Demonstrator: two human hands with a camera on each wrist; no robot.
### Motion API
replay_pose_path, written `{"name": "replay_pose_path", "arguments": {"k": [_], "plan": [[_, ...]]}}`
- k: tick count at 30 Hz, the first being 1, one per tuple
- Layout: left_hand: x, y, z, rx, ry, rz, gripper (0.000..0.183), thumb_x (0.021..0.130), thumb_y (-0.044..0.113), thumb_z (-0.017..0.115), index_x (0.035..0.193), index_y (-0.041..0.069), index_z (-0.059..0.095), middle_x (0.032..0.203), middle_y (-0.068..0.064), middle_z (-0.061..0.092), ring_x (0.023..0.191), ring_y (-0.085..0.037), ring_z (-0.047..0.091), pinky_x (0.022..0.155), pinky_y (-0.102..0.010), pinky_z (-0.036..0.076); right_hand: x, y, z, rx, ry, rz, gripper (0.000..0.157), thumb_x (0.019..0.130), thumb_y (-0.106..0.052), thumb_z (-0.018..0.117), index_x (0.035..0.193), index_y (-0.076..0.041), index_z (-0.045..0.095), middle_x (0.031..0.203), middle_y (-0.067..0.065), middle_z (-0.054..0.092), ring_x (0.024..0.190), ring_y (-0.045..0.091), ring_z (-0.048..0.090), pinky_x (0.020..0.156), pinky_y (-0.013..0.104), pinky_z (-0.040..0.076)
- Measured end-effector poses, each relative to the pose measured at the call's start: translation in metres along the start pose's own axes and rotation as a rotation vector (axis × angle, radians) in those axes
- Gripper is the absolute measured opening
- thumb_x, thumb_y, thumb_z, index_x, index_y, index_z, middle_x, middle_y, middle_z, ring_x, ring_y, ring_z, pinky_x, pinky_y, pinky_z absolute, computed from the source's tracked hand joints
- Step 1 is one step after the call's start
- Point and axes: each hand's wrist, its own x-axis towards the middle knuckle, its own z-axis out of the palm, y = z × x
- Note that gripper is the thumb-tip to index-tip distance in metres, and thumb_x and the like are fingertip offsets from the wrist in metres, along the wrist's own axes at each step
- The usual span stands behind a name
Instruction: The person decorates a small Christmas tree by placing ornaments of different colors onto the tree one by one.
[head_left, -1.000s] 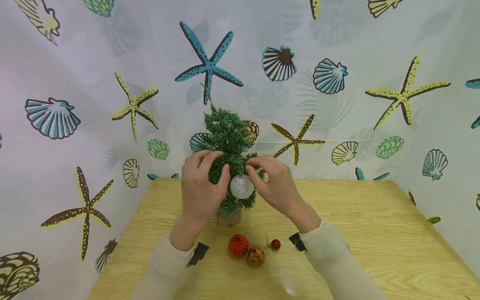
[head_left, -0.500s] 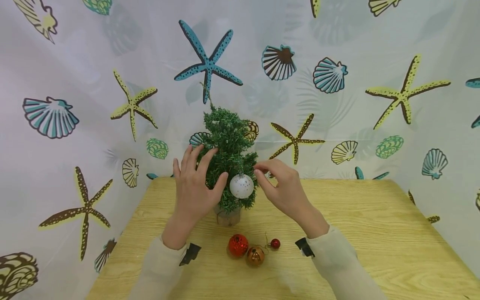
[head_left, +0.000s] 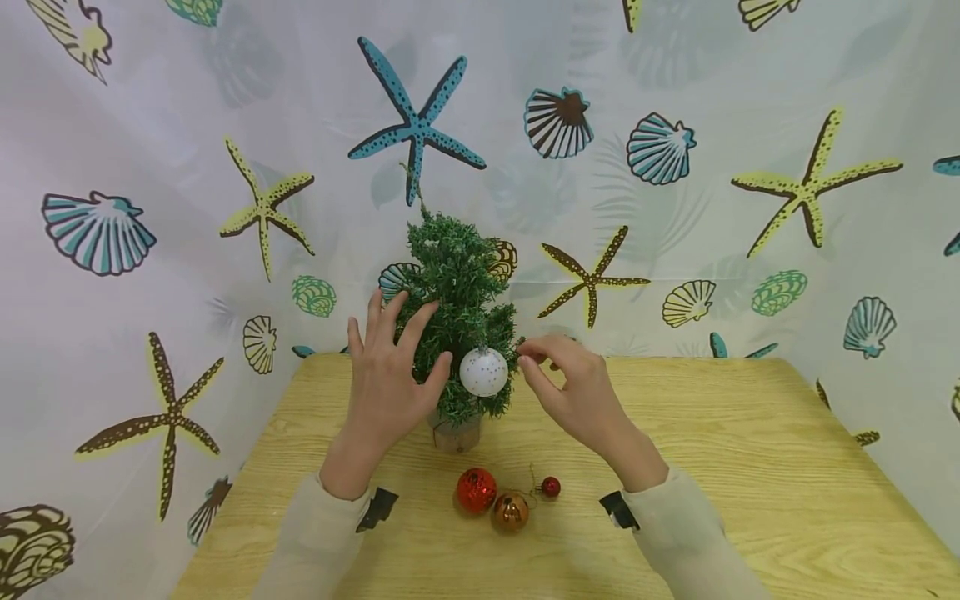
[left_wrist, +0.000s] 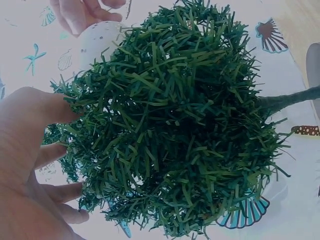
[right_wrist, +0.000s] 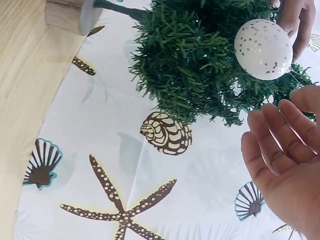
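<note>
Both hands have drawn apart since a second ago: the right hand (head_left: pixel 577 387) has moved off to the right, the left hand (head_left: pixel 386 379) a little to the left with its fingers now fanned out. Between them the white ornament (head_left: pixel 483 372) hangs on the front of the small green tree (head_left: pixel 453 258), right of its middle, apart from both thumbs. The left fingers are spread against the foliage. The right thumb and forefinger tips are close together at the tree's right side; whether they pinch a twig cannot be told.

The ornament is round and matt white, dotted with small glittering specks. The tree is dense and bristly, upright on a round wooden base (head_left: pixel 456 435) near the back edge of the surface (head_left: pixel 750 433), left of its middle. In front of the base lie a shiny red ball (head_left: pixel 477 491), a copper-coloured ball (head_left: pixel 511 511) and a small red ball (head_left: pixel 551 487). A wide stretch of wood runs from the right hand to the right edge; a narrower strip separates the left hand from the left edge.
</note>
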Motion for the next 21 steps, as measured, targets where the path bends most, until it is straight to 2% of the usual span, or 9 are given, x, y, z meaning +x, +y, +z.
{"name": "replay_pose_path", "arguments": {"k": [8,16,21], "plan": [[-0.003,-0.003,0.002,-0.004,0.033,0.017,0.047,0.096,0.018,0.074,0.141,0.011,0.065,0.153,-0.030,0.050,0.157,-0.054,0.025,0.114,-0.087,0.013,-0.018,0.005,0.002,-0.019,-0.033,0.034,0.014,0.098,-0.005,0.072,0.111,-0.007,0.076,0.101,0.005,0.076,0.091,0.018,0.071,0.076,0.038,0.060],[-0.005,-0.004,0.003,-0.023,0.047,0.020,0.045,0.095,0.016,0.076,0.139,0.009,0.067,0.152,-0.031,0.051,0.156,-0.056,0.026,0.115,-0.087,0.013,-0.045,0.011,0.006,-0.044,-0.103,0.125,0.014,0.100,-0.008,0.071,0.113,-0.011,0.076,0.100,0.001,0.075,0.091,0.015,0.071,0.070,0.033,0.057],[-0.005,-0.004,0.003,-0.037,0.042,0.011,0.043,0.096,0.016,0.075,0.138,0.009,0.067,0.152,-0.030,0.051,0.157,-0.055,0.026,0.117,-0.085,0.013,-0.064,0.021,0.007,-0.047,-0.151,0.188,0.014,0.100,-0.008,0.071,0.113,-0.011,0.076,0.101,-0.001,0.075,0.090,0.014,0.070,0.073,0.033,0.058]]}}
